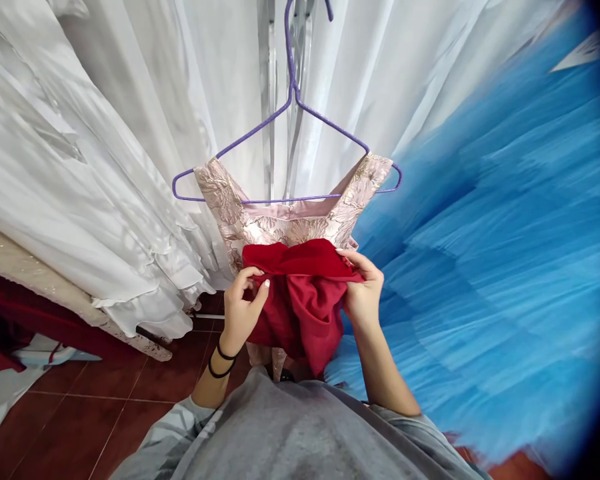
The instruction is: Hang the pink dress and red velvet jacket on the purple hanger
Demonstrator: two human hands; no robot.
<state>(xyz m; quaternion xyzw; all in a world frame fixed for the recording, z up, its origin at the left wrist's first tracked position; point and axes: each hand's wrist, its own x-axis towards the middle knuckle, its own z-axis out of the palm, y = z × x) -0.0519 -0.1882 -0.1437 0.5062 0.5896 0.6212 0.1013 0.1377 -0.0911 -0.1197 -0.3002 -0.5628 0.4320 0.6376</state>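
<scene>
While I am standing before the pink floral brocade dress (290, 223) hanging on a purple wire hanger (287, 133), my left hand (243, 310) and right hand (363, 290) are pinching either end of its dark red satin bow (303, 293), stretched between them.

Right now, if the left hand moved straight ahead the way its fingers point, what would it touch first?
The left hand already pinches the red bow. Its fingers point up and forward, so going on it would probably meet the pink flowered dress on the purple hanger first, though depth is unclear.

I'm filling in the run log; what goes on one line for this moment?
left hand: grips red bow | right hand: grips bow's other end | bow on pink floral dress | dress on purple hanger
</scene>
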